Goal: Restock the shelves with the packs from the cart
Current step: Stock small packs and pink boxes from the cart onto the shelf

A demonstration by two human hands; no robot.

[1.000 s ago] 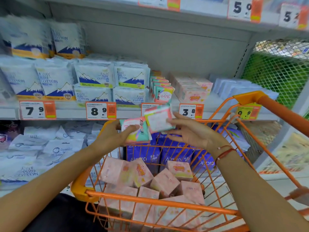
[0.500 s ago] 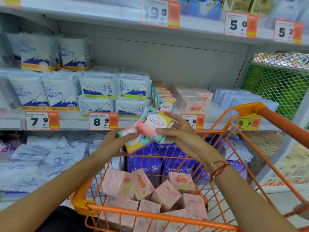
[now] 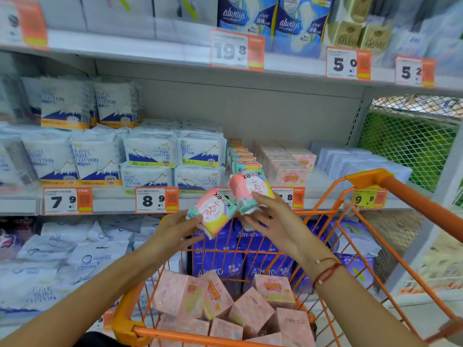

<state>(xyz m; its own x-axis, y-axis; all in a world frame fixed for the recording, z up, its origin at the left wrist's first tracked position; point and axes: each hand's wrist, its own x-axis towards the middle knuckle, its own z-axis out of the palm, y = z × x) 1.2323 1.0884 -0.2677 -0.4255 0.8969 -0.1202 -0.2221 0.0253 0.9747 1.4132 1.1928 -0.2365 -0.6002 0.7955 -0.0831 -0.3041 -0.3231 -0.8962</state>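
- Left hand (image 3: 175, 230) fingers pinch a soft pink, teal and yellow plastic pack (image 3: 213, 212).
- Right hand (image 3: 275, 221) fingers grip a matching second pack (image 3: 249, 192).
- Both packs are above the orange wire cart (image 3: 375, 182), before the grey metal shelf (image 3: 112, 204).

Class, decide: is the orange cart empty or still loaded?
Still loaded: pink packs and blue packs lie inside the orange cart.

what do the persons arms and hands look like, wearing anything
Both forearms are bare, with no sleeves or gloves in view. The right hand has a thin red string bracelet with small pale beads at the wrist. The left hand shows no jewellery.
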